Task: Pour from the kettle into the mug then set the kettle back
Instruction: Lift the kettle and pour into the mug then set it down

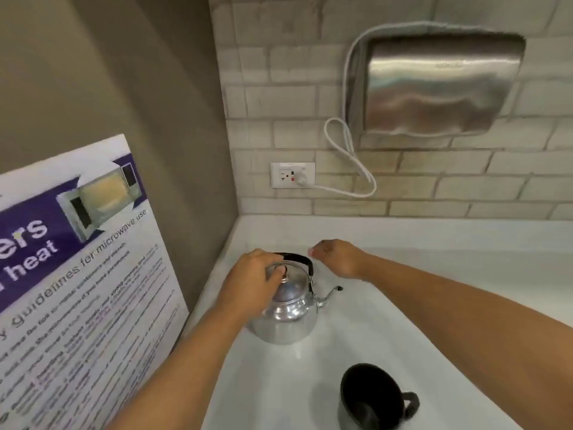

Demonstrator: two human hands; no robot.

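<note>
The kettle (286, 305), polished metal, stands upright on the white desk (403, 305), its spout at 3 o'clock and its black handle raised. The left hand (251, 287) rests on top of the kettle, fingers curled over the lid, thumb by the lid knob (282, 273). The right hand (336, 257) hovers at the kettle's 1 o'clock, loosely open, holding nothing and just clear of the handle. The mug (372, 397), black, sits on the desk at the kettle's 5 o'clock, well apart, its handle at 3 o'clock.
</note>
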